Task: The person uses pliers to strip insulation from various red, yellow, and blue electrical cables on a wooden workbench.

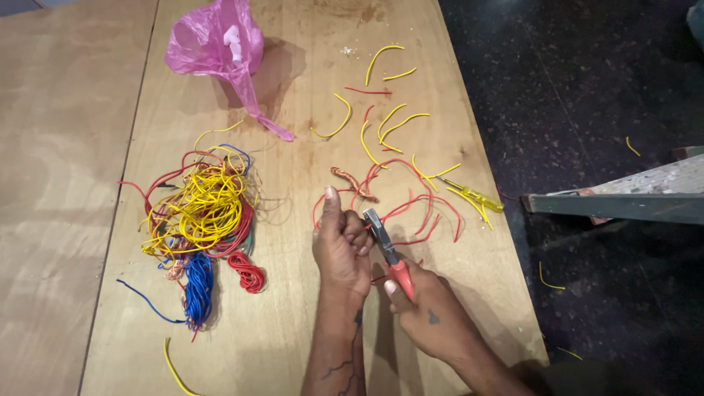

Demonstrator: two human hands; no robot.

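My left hand (341, 246) is closed in a fist around a red wire (320, 204), thumb pointing up. My right hand (429, 312) grips the red handles of a pair of pliers (387, 249), whose grey jaws sit right beside the left fist. Both hands hover over the near middle of a wooden table (293, 154). A twisted strand of bare copper (352, 183) lies just beyond the left thumb, among loose red wire pieces (429, 213).
A tangled pile of yellow, red and blue wires (202, 216) lies to the left. Short yellow wire offcuts (389, 121) are scattered at the far right, near a yellow-handled screwdriver (480, 196). A pink plastic bag (220, 44) sits at the back. Dark floor and a grey ladder step (623, 198) lie right.
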